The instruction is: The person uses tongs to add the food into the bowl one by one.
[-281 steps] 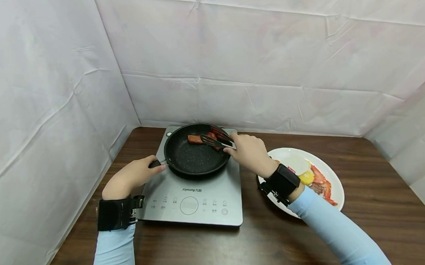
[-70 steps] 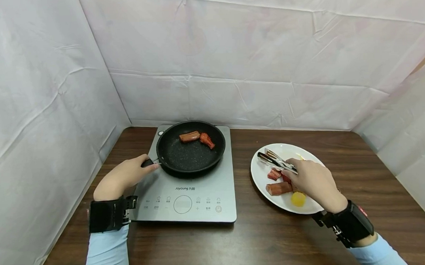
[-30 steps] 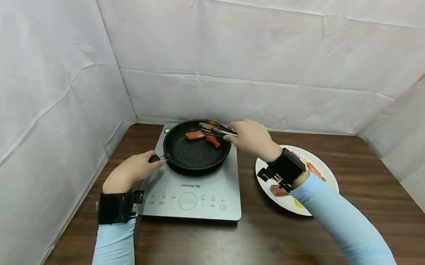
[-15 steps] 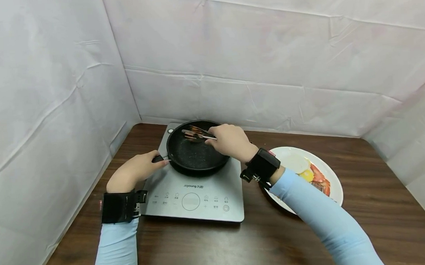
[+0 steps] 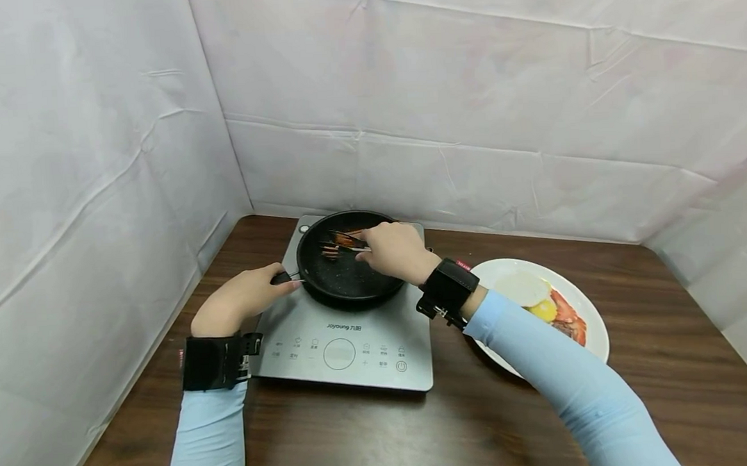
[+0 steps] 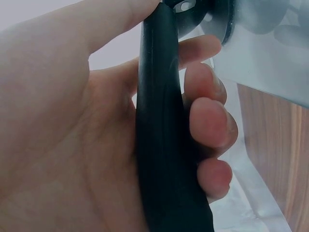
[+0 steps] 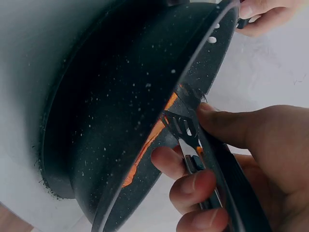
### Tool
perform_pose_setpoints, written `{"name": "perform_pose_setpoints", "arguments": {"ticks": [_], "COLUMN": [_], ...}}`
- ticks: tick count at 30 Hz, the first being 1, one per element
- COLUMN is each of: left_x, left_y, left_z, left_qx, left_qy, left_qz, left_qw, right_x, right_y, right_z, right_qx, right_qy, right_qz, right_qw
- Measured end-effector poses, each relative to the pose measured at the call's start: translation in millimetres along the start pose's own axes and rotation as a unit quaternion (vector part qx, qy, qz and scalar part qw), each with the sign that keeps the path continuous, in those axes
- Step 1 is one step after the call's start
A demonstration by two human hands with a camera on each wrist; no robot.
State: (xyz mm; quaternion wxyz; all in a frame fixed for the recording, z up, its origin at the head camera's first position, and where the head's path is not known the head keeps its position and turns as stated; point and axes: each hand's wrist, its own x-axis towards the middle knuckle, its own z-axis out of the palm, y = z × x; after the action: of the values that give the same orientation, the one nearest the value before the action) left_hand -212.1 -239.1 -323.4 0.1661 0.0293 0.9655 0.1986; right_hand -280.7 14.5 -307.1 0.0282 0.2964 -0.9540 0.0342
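My left hand (image 5: 246,294) grips the black handle (image 6: 161,116) of a frying pan (image 5: 350,282); in the left wrist view the fingers wrap round it. The pan sits on a silver induction cooker (image 5: 347,342). My right hand (image 5: 396,249) holds a pair of slotted tongs (image 7: 219,164), thumb on one side and fingers on the other. The tips of the tongs are down inside the pan, at reddish-brown meat pieces (image 7: 145,150). The tongs and hand cover much of the meat, so whether a piece is pinched in them is hidden.
A white plate (image 5: 593,324) stands right of the cooker, partly under my right forearm. On it show a pale round slice (image 5: 521,288), a yellow piece (image 5: 544,310) and a red shrimp-like piece (image 5: 564,308). White sheeting (image 5: 443,105) walls the brown table (image 5: 370,435) at the back and sides.
My right hand was over the plate with the tongs, then came back to the pan. In the last second it moved left and lower into the pan. My left hand keeps the handle.
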Motion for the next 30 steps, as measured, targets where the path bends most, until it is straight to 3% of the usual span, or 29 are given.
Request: {"name": "perform_pose_setpoints", "arguments": {"ticks": [5,16,30], "left_x": [-0.2,-1.2,2.0], "left_y": [-0.1,-1.2,-0.8], "left_z": [0.0,-2.6,-2.6], "left_qx": [-0.005,-0.002,0.0], "left_qy": [0.0,-0.004,-0.008], "left_qz": [-0.002,-0.002,-0.001], "left_qw": [1.0,1.0,1.0], "right_x": [1.3,5.5,-2.2], "right_y": [-1.6,-1.2,3.1], "right_z": [0.0,2.3,-0.1], "right_qx": [-0.003,-0.009,0.005], "right_qy": [-0.009,0.033,0.04], "right_qz": [0.003,0.0,0.0], "right_qw": [1.0,0.999,0.999]}}
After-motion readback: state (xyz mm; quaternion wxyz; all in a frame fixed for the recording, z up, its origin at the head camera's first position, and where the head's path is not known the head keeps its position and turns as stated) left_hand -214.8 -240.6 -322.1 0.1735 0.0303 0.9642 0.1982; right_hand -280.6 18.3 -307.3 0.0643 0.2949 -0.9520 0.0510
